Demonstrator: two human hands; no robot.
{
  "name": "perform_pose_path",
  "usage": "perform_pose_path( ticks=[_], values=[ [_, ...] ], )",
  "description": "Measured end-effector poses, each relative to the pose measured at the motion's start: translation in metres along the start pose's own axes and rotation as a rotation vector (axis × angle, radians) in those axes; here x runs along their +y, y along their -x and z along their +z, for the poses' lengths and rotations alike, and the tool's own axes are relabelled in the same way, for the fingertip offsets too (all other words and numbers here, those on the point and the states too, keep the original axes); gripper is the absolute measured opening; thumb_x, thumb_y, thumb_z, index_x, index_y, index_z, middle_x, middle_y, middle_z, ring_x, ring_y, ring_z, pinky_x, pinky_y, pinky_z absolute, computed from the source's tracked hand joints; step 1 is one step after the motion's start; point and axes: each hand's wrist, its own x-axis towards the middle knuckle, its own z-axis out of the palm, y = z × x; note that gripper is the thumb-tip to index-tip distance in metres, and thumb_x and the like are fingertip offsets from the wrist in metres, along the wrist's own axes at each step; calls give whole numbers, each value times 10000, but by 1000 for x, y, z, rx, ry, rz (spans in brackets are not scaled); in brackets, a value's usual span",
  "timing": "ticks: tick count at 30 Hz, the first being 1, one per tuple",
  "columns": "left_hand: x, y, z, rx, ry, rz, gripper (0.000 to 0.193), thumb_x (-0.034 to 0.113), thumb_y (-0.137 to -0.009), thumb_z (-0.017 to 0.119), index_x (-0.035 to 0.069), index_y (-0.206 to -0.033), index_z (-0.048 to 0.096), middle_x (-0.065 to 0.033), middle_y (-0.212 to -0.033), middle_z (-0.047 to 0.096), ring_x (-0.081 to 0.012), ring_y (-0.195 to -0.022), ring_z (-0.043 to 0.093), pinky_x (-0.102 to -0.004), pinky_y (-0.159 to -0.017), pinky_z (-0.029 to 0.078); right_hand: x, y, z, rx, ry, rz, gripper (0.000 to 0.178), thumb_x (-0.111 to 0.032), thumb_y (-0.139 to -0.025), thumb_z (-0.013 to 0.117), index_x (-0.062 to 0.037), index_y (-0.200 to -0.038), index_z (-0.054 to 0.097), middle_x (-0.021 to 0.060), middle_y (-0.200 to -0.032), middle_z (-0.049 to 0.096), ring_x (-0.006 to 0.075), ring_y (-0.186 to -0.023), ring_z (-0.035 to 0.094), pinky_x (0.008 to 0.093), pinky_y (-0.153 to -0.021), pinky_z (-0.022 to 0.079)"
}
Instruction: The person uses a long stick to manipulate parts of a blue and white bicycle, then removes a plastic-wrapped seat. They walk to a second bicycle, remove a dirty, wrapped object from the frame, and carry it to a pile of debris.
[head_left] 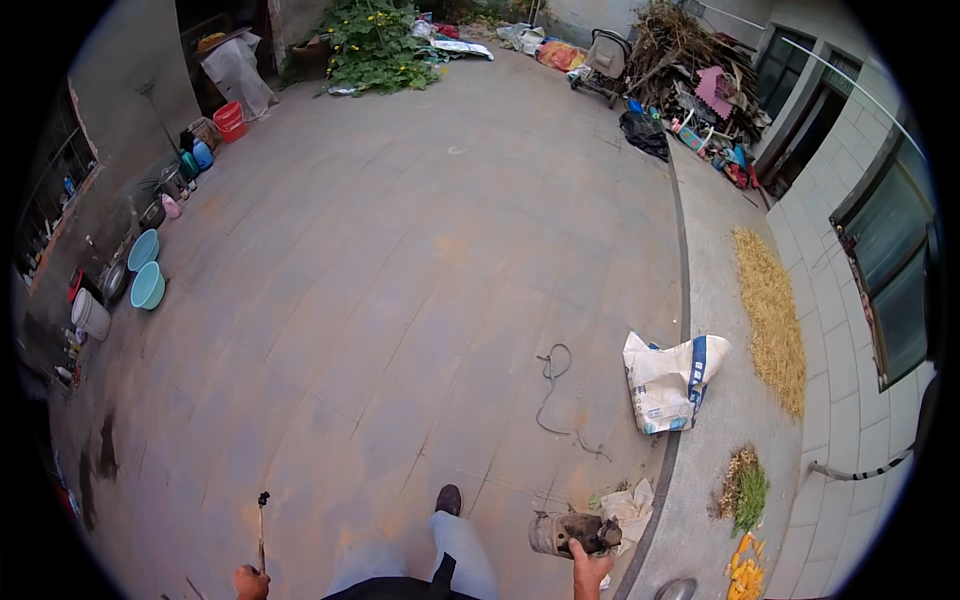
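At the lower left my left hand [252,582] is closed round the light wooden handle of what looks like a small hammer [262,530]. Its small dark head points away from me, apart from everything else. At the lower right my right hand [592,570] grips a rusty, dirty metal cylinder [553,534], thumb on top and fingers mostly hidden beneath. A dark, rough lump or opening shows at the cylinder's right end. Just beyond it lies a crumpled whitish sack or paper [632,512].
A thin grey rope [548,395] lies ahead on the paved yard. A white and blue sack [662,385] sits by the raised concrete ledge [718,250]. Yellow corn cobs [745,572] and green stalks [750,497] lie on the ledge. Basins [148,287] stand along the left wall.
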Motion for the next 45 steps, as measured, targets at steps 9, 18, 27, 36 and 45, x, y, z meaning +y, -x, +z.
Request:
perform_pose_path(
  ticks=[9,18,27,36,45],
  values=[
    [235,-125,-107,-90,61,-6,435,305,-807,604,-30,-1082,563,-268,-981,639,-391,-924,629,-476,-790,501,-99,-244,150,80,-36,-49,521,-61,-644,810,46,-1108,600,102,-1055,641,205,-934,615,330,-876,480],
    [575,-316,-325,323,75,148,247,200,-653,726,-13,-765,670,-229,-778,663,-375,-763,659,-444,-716,530,-213,-443,274,265,145,131,801,-242,-660,873,94,-1275,486,195,-1247,574,257,-1104,578,367,-981,443],
    [882,-477,-487,478,158,320,212,163,-644,704,-19,-739,649,-227,-720,641,-368,-705,645,-445,-667,514,-266,-685,459,160,47,-82,796,-160,-694,853,82,-1323,430,165,-1303,519,235,-1171,512,364,-1024,402],
    [1088,-545,-595,355,145,113,225,160,-644,735,-24,-740,648,-219,-717,645,-362,-693,649,-428,-660,526,-312,-974,645,62,180,-94,863,-158,-646,884,77,-1335,421,201,-1332,489,261,-1190,498,370,-1025,411],
    [1344,-738,-753,417,144,167,233,181,-658,724,-16,-757,647,-215,-728,645,-389,-711,641,-446,-670,520,-521,-1210,872,261,121,42,750,-234,-667,870,83,-1250,520,178,-1210,596,254,-1058,583,359,-955,458]
  ],
)
